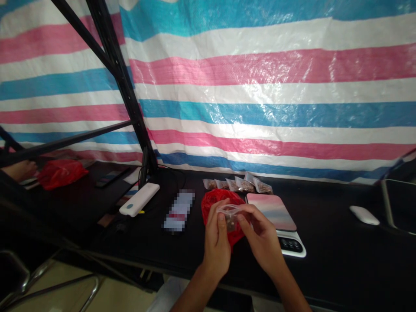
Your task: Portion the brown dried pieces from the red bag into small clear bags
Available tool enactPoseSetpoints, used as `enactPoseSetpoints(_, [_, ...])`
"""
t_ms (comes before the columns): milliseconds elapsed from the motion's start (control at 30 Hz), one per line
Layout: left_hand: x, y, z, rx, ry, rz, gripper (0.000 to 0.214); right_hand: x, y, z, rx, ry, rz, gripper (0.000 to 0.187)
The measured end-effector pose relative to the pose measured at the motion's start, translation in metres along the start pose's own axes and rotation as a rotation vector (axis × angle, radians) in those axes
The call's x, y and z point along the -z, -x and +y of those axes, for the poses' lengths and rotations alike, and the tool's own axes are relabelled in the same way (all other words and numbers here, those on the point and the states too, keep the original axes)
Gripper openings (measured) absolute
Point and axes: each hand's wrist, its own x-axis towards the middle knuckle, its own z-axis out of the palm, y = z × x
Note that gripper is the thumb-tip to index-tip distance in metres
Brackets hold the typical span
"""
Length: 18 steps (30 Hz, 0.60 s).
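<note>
My left hand (pixel 217 242) and my right hand (pixel 261 237) are both raised over the near part of the black table (pixel 341 260), pinching the top edge of a small clear plastic pouch (pixel 231 215) with some brown bits inside. Behind the hands lies a red plastic bag (pixel 218 200). Just right of it sits a small digital scale (pixel 276 214) with a shiny plate. A row of several filled clear pouches (pixel 240 185) lies at the back near the tarp.
A white power bank (pixel 139 199) and a blurred flat object (pixel 180 211) lie to the left. A white mouse (pixel 364 215) rests at the right. A black metal frame (pixel 123 82) stands at the left, a second red bag (pixel 60 172) and another person's hand (pixel 21 170) beyond it.
</note>
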Motion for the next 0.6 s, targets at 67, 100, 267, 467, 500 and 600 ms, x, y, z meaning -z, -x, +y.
enactPoseSetpoints(67, [0.004, 0.0, -0.002, -0.01, -0.028, -0.063, 0.044, -0.002, -0.002, -0.004, -0.009, -0.029, 0.026, 0.022])
enactPoseSetpoints(100, [0.007, 0.001, -0.002, -0.014, -0.051, -0.107, 0.045, -0.002, -0.003, -0.005, -0.012, -0.032, 0.041, 0.023])
enactPoseSetpoints(267, [0.017, 0.003, -0.001, -0.043, -0.191, -0.165, 0.048, 0.029, -0.015, 0.006, -0.031, 0.076, 0.379, 0.035])
enactPoseSetpoints(467, [0.033, 0.003, 0.013, -0.075, -0.197, -0.257, 0.042, 0.082, -0.025, 0.03, -0.366, 0.375, 0.521, 0.058])
enactPoseSetpoints(500, [0.035, 0.004, 0.015, -0.071, -0.207, -0.276, 0.041, 0.085, -0.026, 0.032, -0.356, 0.444, 0.511, 0.059])
enactPoseSetpoints(600, [0.041, 0.007, 0.016, -0.053, -0.227, -0.307, 0.038, 0.087, -0.027, 0.034, -0.223, 0.67, 0.56, 0.065])
